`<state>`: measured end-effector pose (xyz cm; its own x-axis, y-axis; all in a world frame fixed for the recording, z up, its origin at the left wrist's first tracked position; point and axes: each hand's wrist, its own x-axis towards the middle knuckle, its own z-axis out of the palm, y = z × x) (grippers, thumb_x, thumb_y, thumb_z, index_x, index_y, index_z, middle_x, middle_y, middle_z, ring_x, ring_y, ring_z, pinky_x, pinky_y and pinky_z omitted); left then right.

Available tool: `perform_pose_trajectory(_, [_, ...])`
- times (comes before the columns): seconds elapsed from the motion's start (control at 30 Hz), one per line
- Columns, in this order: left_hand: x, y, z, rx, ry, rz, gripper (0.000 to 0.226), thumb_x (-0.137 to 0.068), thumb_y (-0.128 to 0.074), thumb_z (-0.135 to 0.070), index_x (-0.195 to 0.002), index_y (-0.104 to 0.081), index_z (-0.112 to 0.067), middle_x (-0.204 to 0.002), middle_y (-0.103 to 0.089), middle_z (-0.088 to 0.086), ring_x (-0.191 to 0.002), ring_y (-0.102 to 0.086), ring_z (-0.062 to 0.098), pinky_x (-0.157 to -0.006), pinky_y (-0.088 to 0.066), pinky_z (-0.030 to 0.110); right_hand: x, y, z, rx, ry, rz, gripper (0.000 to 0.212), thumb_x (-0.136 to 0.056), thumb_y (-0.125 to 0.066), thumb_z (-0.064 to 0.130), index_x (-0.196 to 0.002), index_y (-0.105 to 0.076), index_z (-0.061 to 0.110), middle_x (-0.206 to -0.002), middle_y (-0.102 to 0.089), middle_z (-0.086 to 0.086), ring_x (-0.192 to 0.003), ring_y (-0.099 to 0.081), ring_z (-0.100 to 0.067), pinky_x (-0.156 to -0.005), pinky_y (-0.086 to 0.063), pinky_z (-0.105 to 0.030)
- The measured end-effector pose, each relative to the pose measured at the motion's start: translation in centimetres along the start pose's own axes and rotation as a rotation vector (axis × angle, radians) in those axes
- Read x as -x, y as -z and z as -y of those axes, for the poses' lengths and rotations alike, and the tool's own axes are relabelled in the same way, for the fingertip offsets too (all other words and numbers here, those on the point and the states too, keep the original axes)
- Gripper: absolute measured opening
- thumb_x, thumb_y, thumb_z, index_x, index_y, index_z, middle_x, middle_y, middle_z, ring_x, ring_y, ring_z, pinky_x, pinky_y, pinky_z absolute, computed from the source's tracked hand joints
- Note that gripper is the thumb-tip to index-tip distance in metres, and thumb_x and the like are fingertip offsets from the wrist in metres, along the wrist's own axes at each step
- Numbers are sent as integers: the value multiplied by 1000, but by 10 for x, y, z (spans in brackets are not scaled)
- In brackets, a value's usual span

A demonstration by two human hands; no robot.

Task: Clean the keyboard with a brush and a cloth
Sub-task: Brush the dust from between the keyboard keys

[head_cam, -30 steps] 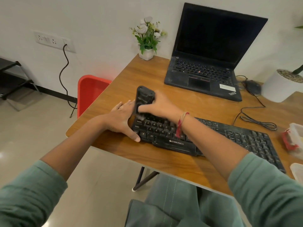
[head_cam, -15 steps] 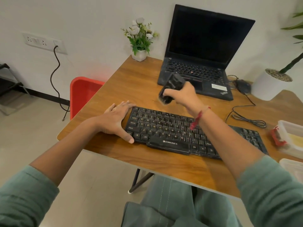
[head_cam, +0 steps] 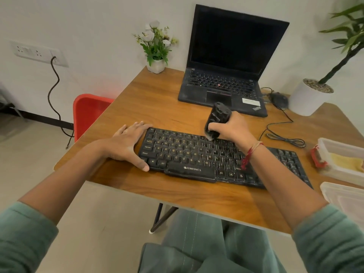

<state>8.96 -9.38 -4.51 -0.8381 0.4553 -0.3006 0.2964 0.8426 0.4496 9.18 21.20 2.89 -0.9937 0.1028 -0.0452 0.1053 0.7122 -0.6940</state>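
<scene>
The right hand (head_cam: 230,129) grips the brush (head_cam: 215,120) upright, bristles on the top rows of the keyboard (head_cam: 197,154), which lies along the tabletop's (head_cam: 157,103) near edge. The left hand (head_cam: 128,144), fingers flat, braces the keyboard's left end. Short strokes along the rows should work best — there is bare wood toward the far-left corner, but the laptop (head_cam: 222,85) sits close behind.

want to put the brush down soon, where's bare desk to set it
Bare wood lies between the flower pot, the laptop and the keyboard, and in a strip of desk in front of the keyboard. The right side is crowded: coiled cable, plastic tubs.
</scene>
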Motion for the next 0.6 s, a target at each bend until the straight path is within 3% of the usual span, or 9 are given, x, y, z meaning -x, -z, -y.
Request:
perform_pose_trajectory(0.07, [0,0,1,-1,-1,2,144,-33,-68,-85,-149,6,-42,-162,10,-8,-146,16,6,-118,17,40,4,-5,2,-55,31,106,23,-75,-74,24,-89,-56,21,-85,-61,5,-72,-56,-8,-49,-42,-16])
perform_pose_trajectory(0.17, [-1,1,1,2,2,9,144,-34,-68,-84,-149,5,-41,-162,10,-7,-146,15,7,-117,17,39,15,-13,4,-192,4,319,28,-75,-76,16,-95,-57,21,-92,-66,1,-77,-62,-11,-50,-48,-13])
perform_pose_trajectory(0.23, [-2,1,1,1,5,12,143,-34,-68,-84,-149,5,-41,-162,10,-8,-146,15,7,-117,17,39,6,-6,1,-152,4,197,24,-74,-75,19,-92,-59,20,-91,-67,0,-82,-64,-14,-63,-55,-22])
perform_pose_trajectory(0.3, [-2,0,2,3,3,14,143,-34,-68,-85,-149,5,-41,-162,9,-8,-146,15,7,-117,18,39,0,1,-1,-5,9,45,22,-75,-74,26,-90,-61,17,-87,-65,2,-83,-62,-16,-64,-52,-24])
perform_pose_trajectory(0.33, [-2,0,2,4,1,14,143,-34,-68,-85,-149,5,-41,-162,9,-8,-146,15,7,-117,18,39,4,-1,1,21,20,40,25,-75,-73,28,-93,-60,16,-87,-64,1,-83,-62,-17,-63,-51,-24])
perform_pose_trajectory(0.5, [-2,1,1,11,-2,17,146,-31,-67,-87,-149,4,-40,-162,8,-9,-146,14,7,-117,18,40,39,-27,12,-10,163,364,26,-75,-75,21,-93,-63,7,-90,-70,-11,-83,-68,-24,-75,-58,-40])
perform_pose_trajectory(0.6, [-2,1,0,20,2,22,146,-31,-67,-88,-149,5,-41,-162,8,-8,-146,15,7,-117,18,39,15,-9,4,8,61,138,30,-75,-74,27,-98,-60,13,-93,-67,-5,-85,-66,-21,-72,-58,-33])
